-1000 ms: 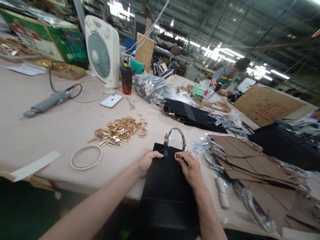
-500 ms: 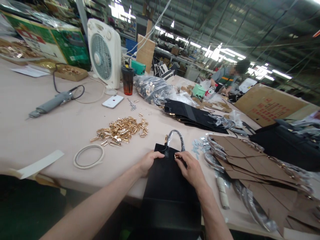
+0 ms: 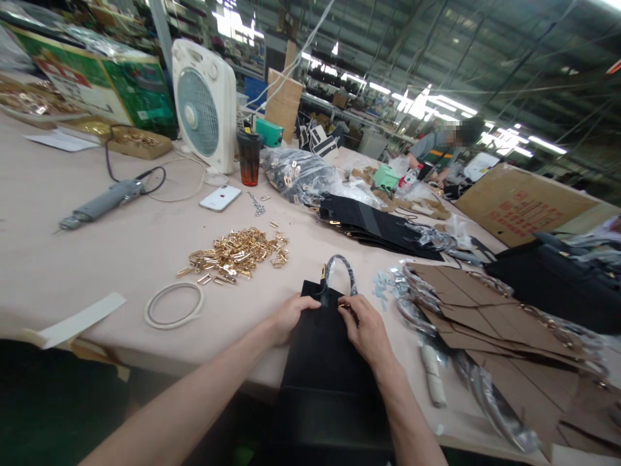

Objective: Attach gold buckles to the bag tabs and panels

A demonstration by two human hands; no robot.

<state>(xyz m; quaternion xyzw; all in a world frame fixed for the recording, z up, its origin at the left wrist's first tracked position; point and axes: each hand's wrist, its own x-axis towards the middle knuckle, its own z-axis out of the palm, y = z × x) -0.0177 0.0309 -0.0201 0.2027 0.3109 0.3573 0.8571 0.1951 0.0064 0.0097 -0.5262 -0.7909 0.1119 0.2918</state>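
Black bag piece at the near edge of the table, plastic-wrapped handle at its far end. Left hand: fingers gripping the upper left edge, thumb on top. Right hand: thumb and fingers pinching a small gold fitting near the handle base. Loose gold hardware heaped farther left; tape roll just nearer; brown panels stacked at right.

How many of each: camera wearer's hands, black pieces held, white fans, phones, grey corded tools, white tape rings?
Wearer's hands: 2 (left hand, right hand)
Black piece held: 1
White fan: 1
Phone: 1
Grey corded tool: 1
White tape ring: 1
Total: 7
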